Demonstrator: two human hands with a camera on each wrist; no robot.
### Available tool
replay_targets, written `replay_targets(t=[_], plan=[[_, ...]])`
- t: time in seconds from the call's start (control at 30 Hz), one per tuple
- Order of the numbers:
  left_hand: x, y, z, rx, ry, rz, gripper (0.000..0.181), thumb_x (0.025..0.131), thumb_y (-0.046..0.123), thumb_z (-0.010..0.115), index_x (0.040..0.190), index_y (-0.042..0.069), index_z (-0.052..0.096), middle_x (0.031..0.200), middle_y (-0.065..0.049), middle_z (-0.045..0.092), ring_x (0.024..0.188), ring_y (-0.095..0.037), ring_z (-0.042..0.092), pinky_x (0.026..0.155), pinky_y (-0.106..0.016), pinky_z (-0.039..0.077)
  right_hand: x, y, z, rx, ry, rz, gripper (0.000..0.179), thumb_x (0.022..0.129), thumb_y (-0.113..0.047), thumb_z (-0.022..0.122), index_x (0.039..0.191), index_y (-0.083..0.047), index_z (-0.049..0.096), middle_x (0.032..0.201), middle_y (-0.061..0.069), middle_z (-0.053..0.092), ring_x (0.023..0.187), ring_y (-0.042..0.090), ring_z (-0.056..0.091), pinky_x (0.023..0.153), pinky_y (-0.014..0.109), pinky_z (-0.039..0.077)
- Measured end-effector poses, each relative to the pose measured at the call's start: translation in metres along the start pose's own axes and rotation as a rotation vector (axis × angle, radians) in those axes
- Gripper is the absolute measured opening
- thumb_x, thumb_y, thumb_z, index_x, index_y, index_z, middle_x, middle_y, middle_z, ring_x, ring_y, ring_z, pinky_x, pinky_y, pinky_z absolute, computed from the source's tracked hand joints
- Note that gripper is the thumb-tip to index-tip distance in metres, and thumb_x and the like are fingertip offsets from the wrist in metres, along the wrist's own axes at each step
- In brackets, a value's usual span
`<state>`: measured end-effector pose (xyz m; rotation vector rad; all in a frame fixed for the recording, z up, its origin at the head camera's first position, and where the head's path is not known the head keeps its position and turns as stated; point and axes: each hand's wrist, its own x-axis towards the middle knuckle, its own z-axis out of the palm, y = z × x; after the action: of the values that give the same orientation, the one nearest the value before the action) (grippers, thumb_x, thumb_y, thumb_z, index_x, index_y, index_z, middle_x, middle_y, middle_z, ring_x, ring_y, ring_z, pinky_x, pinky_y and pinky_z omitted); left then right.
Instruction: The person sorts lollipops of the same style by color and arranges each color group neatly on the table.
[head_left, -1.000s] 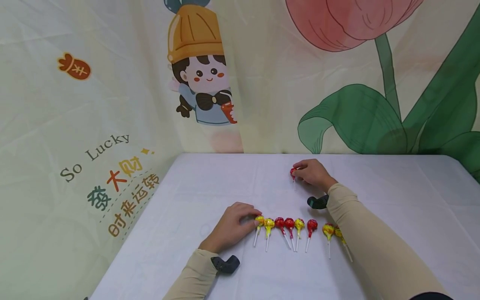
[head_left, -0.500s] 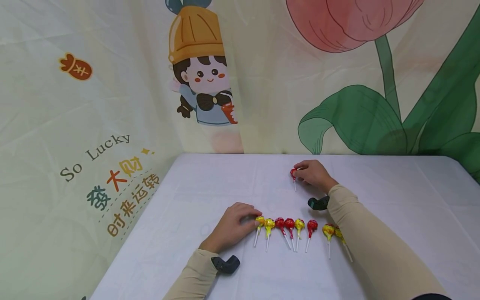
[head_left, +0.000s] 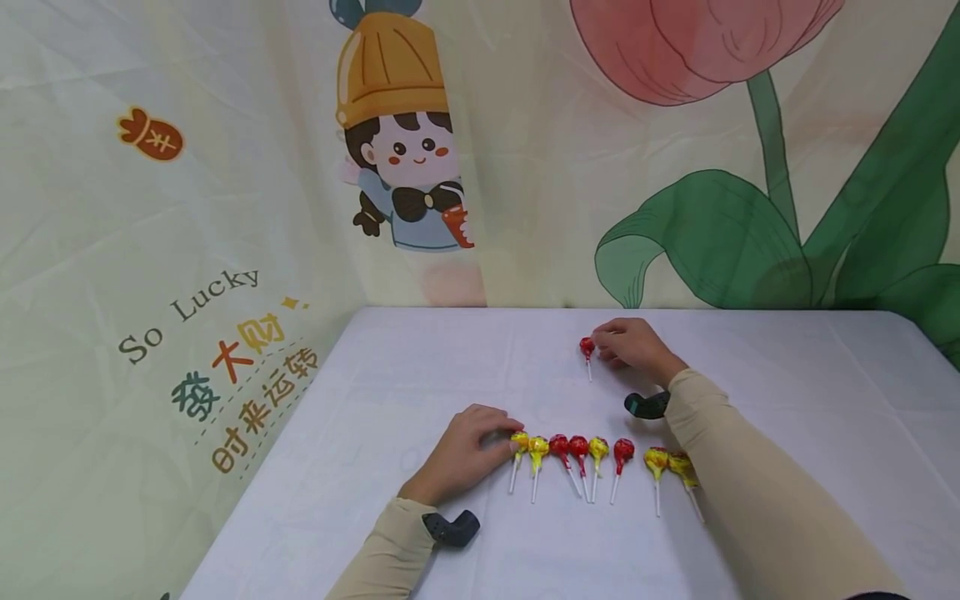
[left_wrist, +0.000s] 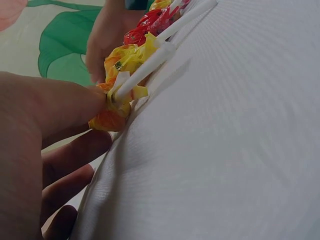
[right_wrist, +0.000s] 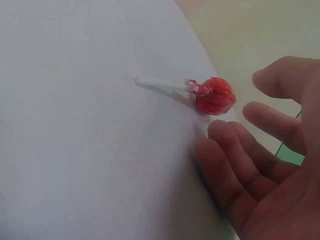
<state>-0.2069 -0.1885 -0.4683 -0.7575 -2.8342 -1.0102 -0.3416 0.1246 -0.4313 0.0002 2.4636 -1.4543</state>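
At the back of the table a red lollipop point(head_left: 587, 347) lies flat, its white stick toward me. My right hand point(head_left: 633, 346) is just to its right, apart from it; in the right wrist view its fingers point(right_wrist: 272, 125) are spread with a gap to the red wrapper point(right_wrist: 216, 96). My left hand point(head_left: 468, 450) pinches the leftmost yellow lollipop point(head_left: 520, 442) of a row between thumb and fingertip. In the left wrist view the thumb point(left_wrist: 75, 102) presses on that lollipop's wrapper point(left_wrist: 111, 117), and the other fingers hang loosely below.
The row continues rightward with a second yellow lollipop point(head_left: 538, 450), red lollipops point(head_left: 559, 448) and several more. A gap separates a right-hand yellow pair point(head_left: 656, 461), beside my right sleeve point(head_left: 757, 467). A printed cloth backdrop point(head_left: 525, 167) hangs behind the white table point(head_left: 420, 358).
My right hand has let go of the red lollipop and drawn slightly right, leaving it lying on the table. The left hand and the row have stayed in place.
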Motion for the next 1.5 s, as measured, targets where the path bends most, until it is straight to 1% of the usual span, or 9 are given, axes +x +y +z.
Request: replay_targets(t=[0.1,0.23,0.4,0.57,0.73,0.97,1.1,1.3,1.5], plan=[[0.0,-0.001,0.001,0.012,-0.001,-0.015,0.028,0.093,0.035,0.071,0.12,0.029,0.073,0.126,0.009,0.062,0.123,-0.011,0.05,0.105,-0.043,0.04,-0.002,0.004,-0.004,0.027,0.002,-0.012,0.041,0.102,-0.036,0.057,0.131,-0.008,0.061,0.118,0.014,0.064,0.102,0.029,0.062,0.087,0.035,0.054],[0.0,-0.001,0.002,0.022,-0.002,-0.023,0.028,0.093,0.036,0.071,0.12,0.029,0.073,0.127,0.008,0.062,0.123,-0.013,0.05,0.104,-0.044,0.04,-0.01,0.004,-0.012,0.02,0.004,-0.042,0.043,0.103,-0.036,0.055,0.133,-0.006,0.06,0.122,0.015,0.063,0.108,0.03,0.06,0.09,0.037,0.053],[0.0,0.0,0.0,0.022,0.005,-0.012,0.027,0.093,0.036,0.07,0.119,0.029,0.073,0.127,0.005,0.062,0.124,-0.016,0.05,0.103,-0.047,0.041,-0.025,-0.001,-0.023,-0.004,-0.043,-0.106,0.047,0.104,-0.036,0.053,0.136,-0.002,0.057,0.128,0.019,0.061,0.115,0.033,0.059,0.093,0.042,0.052],[0.001,0.001,-0.002,0.008,0.002,-0.021,0.025,0.094,0.034,0.07,0.117,0.029,0.073,0.126,0.006,0.062,0.124,-0.016,0.051,0.104,-0.047,0.042,-0.04,-0.002,-0.033,-0.05,-0.084,-0.166,0.051,0.104,-0.038,0.053,0.136,0.001,0.056,0.128,0.022,0.061,0.113,0.034,0.061,0.092,0.043,0.053],[0.004,0.001,-0.001,-0.012,0.002,-0.031,0.023,0.094,0.033,0.069,0.116,0.029,0.073,0.125,0.009,0.063,0.123,-0.014,0.051,0.104,-0.045,0.042,-0.059,0.001,-0.038,-0.054,-0.062,-0.176,0.049,0.103,-0.036,0.054,0.135,0.002,0.057,0.125,0.022,0.063,0.11,0.033,0.063,0.09,0.042,0.054],[0.004,0.0,-0.001,-0.087,0.004,-0.067,0.021,0.092,0.034,0.072,0.113,0.032,0.073,0.119,0.015,0.063,0.118,-0.008,0.053,0.102,-0.04,0.044,-0.085,0.013,-0.038,0.022,-0.054,-0.2,0.046,0.104,-0.035,0.054,0.133,0.002,0.058,0.12,0.023,0.064,0.108,0.037,0.064,0.09,0.044,0.054],[0.003,0.001,-0.003,-0.128,0.012,-0.071,0.019,0.092,0.034,0.072,0.111,0.031,0.073,0.117,0.014,0.063,0.116,-0.011,0.055,0.101,-0.042,0.044,-0.096,0.019,-0.04,0.051,-0.045,-0.219,0.046,0.104,-0.034,0.054,0.133,0.001,0.057,0.121,0.024,0.063,0.108,0.038,0.064,0.089,0.045,0.054],[0.001,0.003,-0.004,-0.188,0.029,-0.16,0.019,0.093,0.032,0.071,0.112,0.033,0.072,0.113,0.016,0.064,0.112,-0.009,0.058,0.1,-0.042,0.045,-0.108,0.028,-0.045,0.019,-0.016,-0.225,0.045,0.104,-0.033,0.055,0.134,0.001,0.057,0.12,0.022,0.064,0.106,0.035,0.064,0.087,0.044,0.055],[0.001,0.002,-0.003,-0.26,0.045,-0.181,0.019,0.094,0.03,0.07,0.113,0.028,0.07,0.104,0.015,0.068,0.1,-0.01,0.062,0.093,-0.042,0.049,-0.119,0.036,-0.051,0.011,0.044,-0.225,0.044,0.104,-0.032,0.055,0.133,0.001,0.057,0.119,0.022,0.064,0.104,0.035,0.064,0.086,0.042,0.056]])
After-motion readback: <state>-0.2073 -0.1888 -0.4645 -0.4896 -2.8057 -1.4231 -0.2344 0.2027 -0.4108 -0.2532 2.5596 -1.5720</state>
